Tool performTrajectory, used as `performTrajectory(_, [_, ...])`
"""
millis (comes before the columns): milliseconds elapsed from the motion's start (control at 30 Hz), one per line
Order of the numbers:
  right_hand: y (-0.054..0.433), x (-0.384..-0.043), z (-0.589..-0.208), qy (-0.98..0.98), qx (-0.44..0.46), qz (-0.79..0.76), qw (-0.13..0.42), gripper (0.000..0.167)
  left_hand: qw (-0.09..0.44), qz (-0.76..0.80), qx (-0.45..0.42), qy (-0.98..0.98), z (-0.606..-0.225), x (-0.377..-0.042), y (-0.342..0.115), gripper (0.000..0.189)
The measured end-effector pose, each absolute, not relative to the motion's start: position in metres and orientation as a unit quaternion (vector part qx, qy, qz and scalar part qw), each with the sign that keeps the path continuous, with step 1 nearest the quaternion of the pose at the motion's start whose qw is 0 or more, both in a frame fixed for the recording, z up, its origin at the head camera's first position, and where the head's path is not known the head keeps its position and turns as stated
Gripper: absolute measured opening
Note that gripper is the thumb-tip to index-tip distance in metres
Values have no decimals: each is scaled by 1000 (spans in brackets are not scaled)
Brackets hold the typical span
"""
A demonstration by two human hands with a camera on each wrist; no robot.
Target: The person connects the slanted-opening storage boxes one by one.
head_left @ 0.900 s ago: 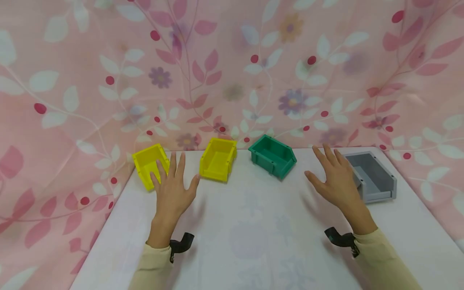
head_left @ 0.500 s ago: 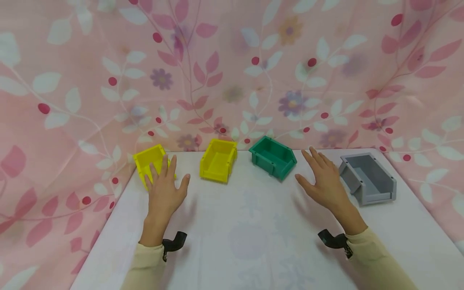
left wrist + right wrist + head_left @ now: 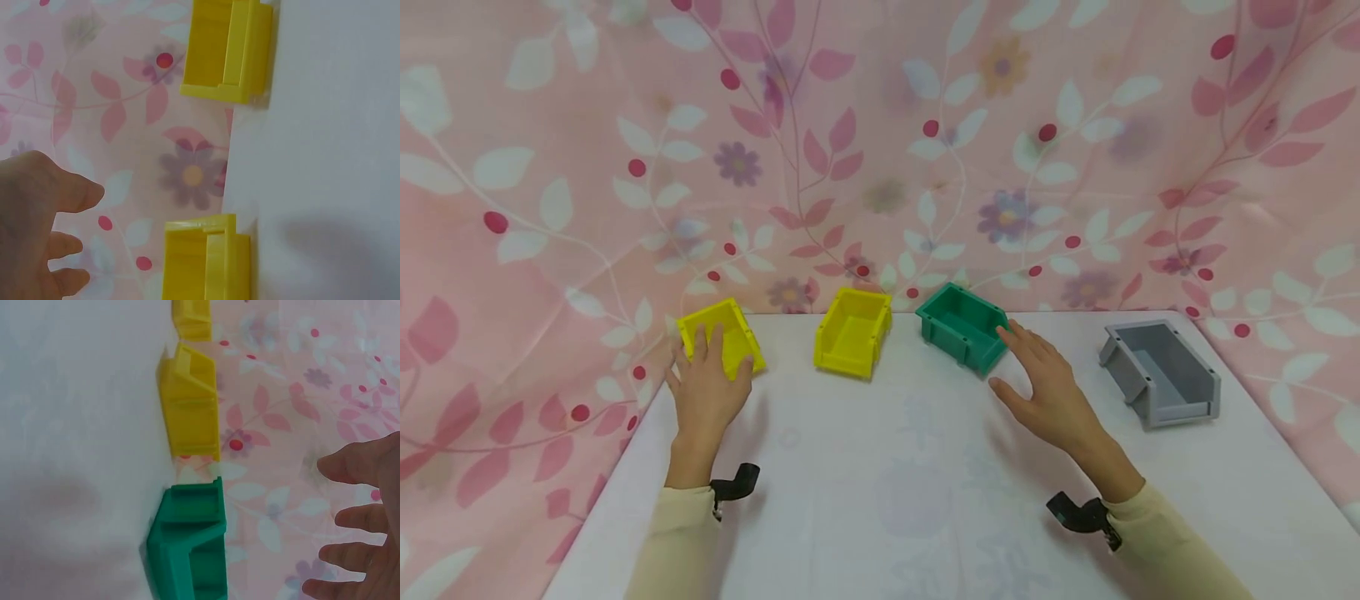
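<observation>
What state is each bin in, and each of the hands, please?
Left yellow bin: upright, open-topped, partly hidden
Right yellow bin: upright, open-topped
Green bin: upright, open-topped
Gray bin: upright, open-topped
Left hand: raised, holding nothing
Right hand: raised, fingers extended, holding nothing

One left yellow bin at far left, one second yellow bin to its right: two yellow. One green bin right of middle, one gray bin at far right. Total: four bins. One left hand, one right hand: two hands. One left sleeve, one right sleeve: two sleeves. One left wrist camera, one right wrist camera: two cameras. One white surface, one floral cloth.
</observation>
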State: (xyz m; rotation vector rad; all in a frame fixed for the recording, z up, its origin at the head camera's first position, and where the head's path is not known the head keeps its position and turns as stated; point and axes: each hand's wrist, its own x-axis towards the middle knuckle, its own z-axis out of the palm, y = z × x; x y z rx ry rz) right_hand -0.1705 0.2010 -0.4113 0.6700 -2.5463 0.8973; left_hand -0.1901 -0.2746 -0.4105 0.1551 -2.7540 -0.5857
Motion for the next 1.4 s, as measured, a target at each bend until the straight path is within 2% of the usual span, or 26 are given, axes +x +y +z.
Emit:
performTrajectory(133, [186,-166,-412,-895,254,336,146,74,164,-210,71,-961,-412,-196,-286,75])
performTrajectory(567, [115,-168,-405,-871,322,360,86,76,138,-233,108,-956,-415,-208,-309,80])
performTrajectory(833, [77,-182,-401,-869,322,373,31,75,129,-252,138,-949,-419,-212,-320,82])
performTrajectory(1200, [38,-193,-407,-871,316,374,-43,76,88,-306,171,-932,-425,-223,-329,86])
performTrajectory(1400, [28,-194,-413,-875,313,364,-60,77,66,-345,199,-915,-436,-233,-339,79])
